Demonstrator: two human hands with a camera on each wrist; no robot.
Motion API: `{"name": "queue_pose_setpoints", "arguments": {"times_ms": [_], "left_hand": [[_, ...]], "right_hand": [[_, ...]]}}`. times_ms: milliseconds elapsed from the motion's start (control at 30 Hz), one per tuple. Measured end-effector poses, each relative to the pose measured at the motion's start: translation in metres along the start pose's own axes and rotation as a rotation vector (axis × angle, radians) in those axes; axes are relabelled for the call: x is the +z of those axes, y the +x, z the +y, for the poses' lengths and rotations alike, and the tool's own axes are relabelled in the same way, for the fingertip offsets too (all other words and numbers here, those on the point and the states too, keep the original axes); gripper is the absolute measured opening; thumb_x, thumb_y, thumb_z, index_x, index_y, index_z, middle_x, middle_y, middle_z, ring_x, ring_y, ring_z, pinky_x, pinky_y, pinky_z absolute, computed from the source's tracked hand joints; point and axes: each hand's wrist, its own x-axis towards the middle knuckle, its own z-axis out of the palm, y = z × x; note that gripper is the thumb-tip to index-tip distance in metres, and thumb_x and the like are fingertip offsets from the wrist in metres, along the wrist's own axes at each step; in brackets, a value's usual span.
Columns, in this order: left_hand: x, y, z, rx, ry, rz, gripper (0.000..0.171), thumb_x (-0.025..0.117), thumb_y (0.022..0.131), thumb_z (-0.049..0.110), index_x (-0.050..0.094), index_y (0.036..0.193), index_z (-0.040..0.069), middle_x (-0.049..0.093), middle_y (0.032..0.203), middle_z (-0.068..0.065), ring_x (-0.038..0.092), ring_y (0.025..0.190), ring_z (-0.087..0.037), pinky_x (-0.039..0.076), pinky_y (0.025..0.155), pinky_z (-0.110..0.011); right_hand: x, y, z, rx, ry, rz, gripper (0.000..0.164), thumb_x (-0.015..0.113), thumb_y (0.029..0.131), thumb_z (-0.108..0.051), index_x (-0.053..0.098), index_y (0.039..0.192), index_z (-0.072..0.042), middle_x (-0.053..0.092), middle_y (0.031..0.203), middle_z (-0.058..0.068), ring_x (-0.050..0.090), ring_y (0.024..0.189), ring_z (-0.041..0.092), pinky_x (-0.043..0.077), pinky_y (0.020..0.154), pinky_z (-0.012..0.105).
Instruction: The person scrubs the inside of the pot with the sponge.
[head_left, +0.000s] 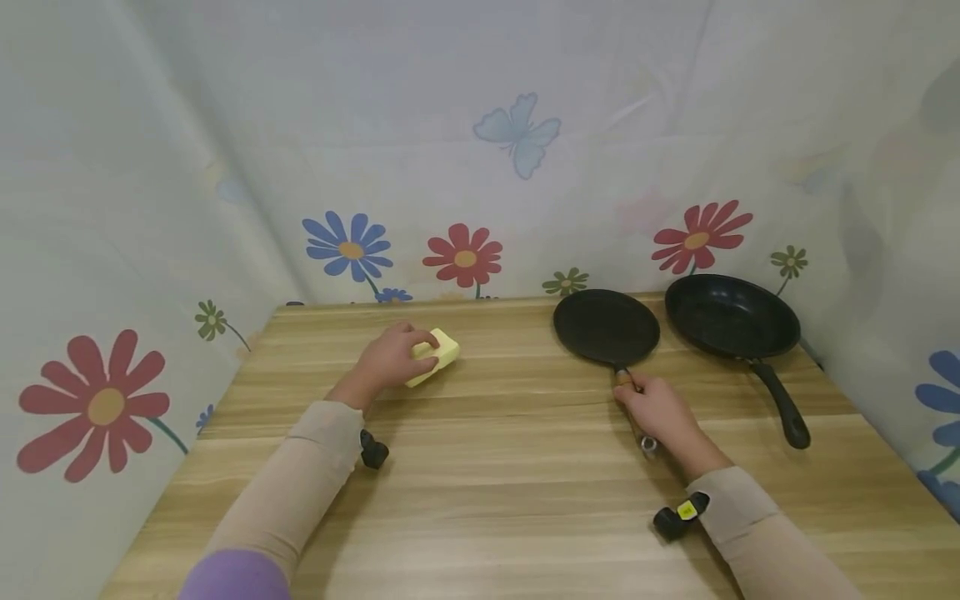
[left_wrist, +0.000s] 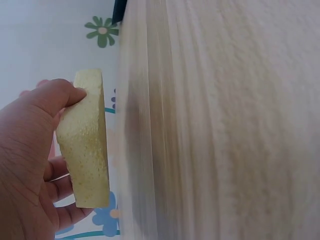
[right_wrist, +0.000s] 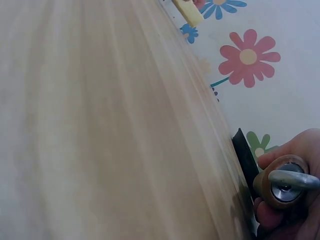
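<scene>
My left hand [head_left: 392, 360] grips a pale yellow sponge [head_left: 445, 352] over the left half of the wooden table. In the left wrist view the thumb presses one side of the sponge [left_wrist: 87, 145] while the other fingers curl behind it. On the right, my right hand [head_left: 658, 408] holds the wooden handle [head_left: 623, 379] of a flat black pan [head_left: 606, 325]. A metal hanging ring [right_wrist: 295, 179] shows at the handle's end in the right wrist view. The flat pan lies near the table's back edge, its dark face up.
A deeper black frying pan [head_left: 731, 317] stands at the back right, its black handle [head_left: 783, 408] pointing toward me. The wood-grain table [head_left: 495, 475] meets a flowered cloth backdrop [head_left: 420, 150] behind and at both sides.
</scene>
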Motion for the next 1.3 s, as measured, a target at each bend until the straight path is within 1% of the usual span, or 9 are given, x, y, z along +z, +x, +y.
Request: {"name": "queue_pose_setpoints", "arguments": {"times_ms": [133, 367, 567, 633, 700, 800, 967, 1133, 1300], "left_hand": [[0.000, 0.000, 0.000, -0.005, -0.003, -0.005, 0.035, 0.069, 0.091, 0.043, 0.070, 0.120, 0.024, 0.058, 0.118, -0.011, 0.056, 0.104, -0.031, 0.050, 0.088, -0.053], [0.000, 0.003, 0.003, 0.003, -0.006, -0.003, 0.035, 0.070, 0.091, 0.043, 0.071, 0.120, 0.024, 0.059, 0.118, -0.011, 0.057, 0.104, -0.031, 0.050, 0.088, -0.054], [0.000, 0.004, 0.004, 0.016, -0.001, -0.004, 0.035, 0.070, 0.090, 0.042, 0.071, 0.119, 0.023, 0.061, 0.119, -0.012, 0.057, 0.106, -0.031, 0.050, 0.090, -0.053], [0.000, 0.005, 0.004, 0.020, 0.004, 0.003, 0.034, 0.070, 0.090, 0.042, 0.071, 0.119, 0.023, 0.061, 0.118, -0.011, 0.058, 0.105, -0.031, 0.050, 0.090, -0.052], [-0.001, 0.005, 0.004, 0.025, 0.007, 0.011, 0.034, 0.070, 0.090, 0.042, 0.071, 0.118, 0.022, 0.061, 0.116, -0.011, 0.058, 0.103, -0.030, 0.050, 0.089, -0.052], [-0.002, 0.005, 0.005, 0.027, 0.010, 0.017, 0.035, 0.069, 0.091, 0.043, 0.071, 0.118, 0.022, 0.061, 0.114, -0.011, 0.058, 0.101, -0.029, 0.051, 0.088, -0.051], [-0.005, 0.003, 0.004, 0.018, 0.005, 0.015, 0.035, 0.070, 0.091, 0.043, 0.071, 0.119, 0.022, 0.060, 0.118, -0.011, 0.057, 0.104, -0.030, 0.050, 0.090, -0.052], [-0.007, 0.001, 0.003, 0.006, 0.000, 0.017, 0.035, 0.071, 0.091, 0.042, 0.070, 0.120, 0.022, 0.060, 0.121, -0.012, 0.057, 0.105, -0.030, 0.049, 0.092, -0.052], [-0.008, 0.000, 0.001, 0.010, 0.006, 0.023, 0.034, 0.071, 0.091, 0.041, 0.070, 0.120, 0.022, 0.060, 0.120, -0.012, 0.057, 0.104, -0.030, 0.049, 0.091, -0.052]], "right_hand": [[0.001, 0.004, -0.001, 0.010, -0.003, 0.010, 0.051, 0.052, 0.101, -0.035, 0.062, 0.133, 0.003, 0.064, 0.125, 0.027, 0.060, 0.114, 0.044, 0.044, 0.098, 0.059], [0.001, 0.008, -0.002, -0.002, -0.008, 0.007, 0.056, 0.052, 0.101, -0.036, 0.057, 0.138, 0.006, 0.064, 0.126, 0.029, 0.061, 0.113, 0.044, 0.045, 0.098, 0.058], [-0.023, 0.000, -0.007, -0.007, -0.050, -0.167, 0.079, 0.038, 0.105, -0.053, 0.040, 0.145, 0.015, 0.052, 0.137, 0.037, 0.056, 0.119, 0.046, 0.044, 0.101, 0.056], [-0.038, -0.003, -0.010, 0.009, -0.079, -0.190, 0.086, 0.036, 0.103, -0.059, 0.037, 0.146, 0.016, 0.056, 0.132, 0.037, 0.060, 0.113, 0.045, 0.047, 0.096, 0.055], [-0.057, -0.006, -0.010, 0.001, -0.109, -0.144, 0.088, 0.038, 0.101, -0.063, 0.039, 0.147, 0.013, 0.065, 0.118, 0.032, 0.066, 0.099, 0.038, 0.051, 0.086, 0.051], [-0.087, -0.010, 0.001, -0.032, -0.139, 0.046, 0.078, 0.045, 0.101, -0.061, 0.052, 0.142, 0.005, 0.070, 0.097, 0.021, 0.067, 0.082, 0.033, 0.050, 0.073, 0.049], [-0.127, -0.017, 0.041, -0.001, -0.121, 0.304, 0.066, 0.046, 0.102, -0.054, 0.057, 0.135, 0.003, 0.065, 0.105, 0.025, 0.060, 0.090, 0.039, 0.046, 0.073, 0.053], [-0.146, -0.021, 0.088, 0.096, -0.056, 0.364, 0.066, 0.042, 0.105, -0.046, 0.047, 0.140, 0.009, 0.056, 0.122, 0.035, 0.054, 0.106, 0.050, 0.044, 0.082, 0.060], [-0.148, -0.025, 0.123, 0.186, 0.012, 0.276, 0.076, 0.043, 0.104, -0.047, 0.035, 0.144, 0.017, 0.044, 0.134, 0.045, 0.047, 0.117, 0.057, 0.044, 0.088, 0.063]]}}
